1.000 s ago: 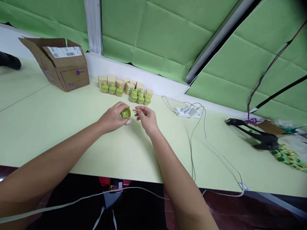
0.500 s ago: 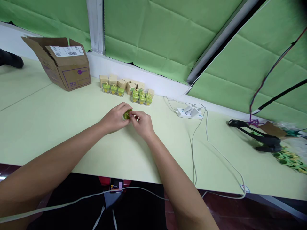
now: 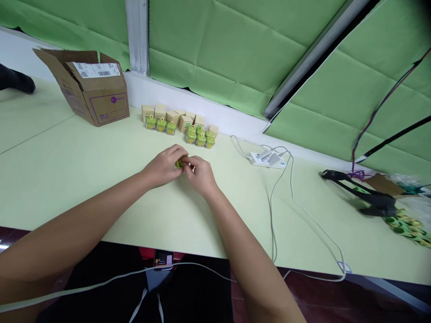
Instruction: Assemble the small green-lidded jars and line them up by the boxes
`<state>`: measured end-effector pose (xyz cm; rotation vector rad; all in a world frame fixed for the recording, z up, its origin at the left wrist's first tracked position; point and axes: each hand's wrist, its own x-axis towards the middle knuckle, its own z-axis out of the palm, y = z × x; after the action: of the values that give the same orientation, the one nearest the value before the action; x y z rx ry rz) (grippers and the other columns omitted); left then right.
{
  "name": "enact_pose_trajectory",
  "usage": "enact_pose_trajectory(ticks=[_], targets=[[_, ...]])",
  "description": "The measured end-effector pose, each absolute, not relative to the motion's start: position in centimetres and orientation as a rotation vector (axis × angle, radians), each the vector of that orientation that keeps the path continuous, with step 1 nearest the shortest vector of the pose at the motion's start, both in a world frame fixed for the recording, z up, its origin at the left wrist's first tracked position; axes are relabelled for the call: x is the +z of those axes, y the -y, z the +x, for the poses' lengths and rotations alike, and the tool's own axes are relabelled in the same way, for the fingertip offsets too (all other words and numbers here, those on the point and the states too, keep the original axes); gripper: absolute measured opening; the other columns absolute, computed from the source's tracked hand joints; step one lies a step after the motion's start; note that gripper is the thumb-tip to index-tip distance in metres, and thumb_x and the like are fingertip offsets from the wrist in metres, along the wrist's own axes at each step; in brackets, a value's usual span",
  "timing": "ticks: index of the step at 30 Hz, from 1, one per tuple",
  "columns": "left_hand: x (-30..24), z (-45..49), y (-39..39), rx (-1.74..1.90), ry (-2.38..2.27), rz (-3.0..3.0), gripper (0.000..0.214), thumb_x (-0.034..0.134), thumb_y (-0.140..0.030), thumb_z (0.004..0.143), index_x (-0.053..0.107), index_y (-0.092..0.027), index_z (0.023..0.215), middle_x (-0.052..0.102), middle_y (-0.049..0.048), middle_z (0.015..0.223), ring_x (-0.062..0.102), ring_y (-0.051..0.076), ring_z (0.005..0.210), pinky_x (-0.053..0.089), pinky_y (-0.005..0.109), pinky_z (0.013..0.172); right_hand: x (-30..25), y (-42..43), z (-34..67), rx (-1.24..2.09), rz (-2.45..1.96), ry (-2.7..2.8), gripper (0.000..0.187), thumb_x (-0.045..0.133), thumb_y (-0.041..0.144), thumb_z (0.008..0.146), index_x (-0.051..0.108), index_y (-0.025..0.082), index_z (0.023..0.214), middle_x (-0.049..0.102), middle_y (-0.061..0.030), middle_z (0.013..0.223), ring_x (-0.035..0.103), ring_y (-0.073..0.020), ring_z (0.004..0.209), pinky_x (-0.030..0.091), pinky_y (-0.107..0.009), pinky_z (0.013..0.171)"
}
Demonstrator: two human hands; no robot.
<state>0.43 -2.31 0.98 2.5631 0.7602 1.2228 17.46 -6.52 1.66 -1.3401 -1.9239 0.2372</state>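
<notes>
Green plastic piece (image 3: 178,164) is pinched among the fingers (image 3: 193,160) of both hands over the bench (image 3: 84,188), and most of it is hidden by them, so the exact grip cannot be told. Left hand (image 3: 163,167) and right hand (image 3: 201,175) are closed in toward each other, with neither released. A slip could be caused by so small a piece being squeezed unevenly, and it could then be dropped onto the bench or knocked against the nearby items. Beyond the fingers, green cube-shaped containers with loops on top (image 3: 201,139) and small kraft boxes (image 3: 178,115) are lined up close by. Further left of the fingers, an opened cardboard carton (image 3: 101,101) is set down, and to their right a white power strip (image 3: 266,159) is placed with pale cables trailing from it.
</notes>
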Motion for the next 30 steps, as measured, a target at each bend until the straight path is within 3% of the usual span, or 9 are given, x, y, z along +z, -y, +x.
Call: enact_pose_trajectory(ticks=[10, 19, 26, 30], targets=[[0.93, 0.52, 2.42, 1.167, -0.751, 2.558, 0.037, 0.053, -0.005, 0.079, 0.062, -0.020, 0.112, 0.064, 0.0065, 0.114, 0.064, 0.021, 0.103, 0.055, 0.036, 0.090, 1.31, 6.83, 16.90, 0.103, -1.365, 1.996, 0.031, 0.049, 0.009, 0.093, 0.077, 0.019, 0.103, 0.075, -0.0089, 0.102, 0.065, -0.0234, 0.096, 0.051, -0.035, 0.087], [1.07, 0.61, 2.70, 1.175, -0.780, 2.535, 0.038, 0.056, -0.007, 0.079, 0.062, -0.021, 0.114, 0.064, 0.0062, 0.113, 0.065, 0.021, 0.102, 0.055, 0.036, 0.089, 1.01, 6.69, 17.04, 0.050, -1.408, 1.940, 0.030, 0.050, 0.010, 0.094, 0.077, 0.022, 0.102, 0.077, -0.0074, 0.101, 0.066, -0.0233, 0.093, 0.050, -0.036, 0.086], [1.34, 0.65, 3.04, 1.206, -0.799, 2.447, 0.033, 0.058, -0.010, 0.081, 0.064, -0.021, 0.111, 0.064, 0.0056, 0.113, 0.066, 0.020, 0.100, 0.055, 0.034, 0.087, 1.20, 6.89, 16.80, 0.234, -1.413, 1.710, 0.015, 0.062, 0.024, 0.093, 0.076, 0.025, 0.095, 0.078, -0.0005, 0.087, 0.063, -0.0183, 0.073, 0.050, -0.035, 0.079], [1.51, 0.68, 3.12, 1.242, -0.765, 2.444, 0.033, 0.059, -0.011, 0.083, 0.063, -0.022, 0.114, 0.064, 0.0053, 0.113, 0.066, 0.020, 0.101, 0.056, 0.034, 0.088, 1.40, 6.81, 16.91, 0.270, -1.392, 1.536, 0.009, 0.069, 0.033, 0.086, 0.070, 0.025, 0.088, 0.076, 0.0004, 0.089, 0.057, -0.0149, 0.065, 0.050, -0.032, 0.070]])
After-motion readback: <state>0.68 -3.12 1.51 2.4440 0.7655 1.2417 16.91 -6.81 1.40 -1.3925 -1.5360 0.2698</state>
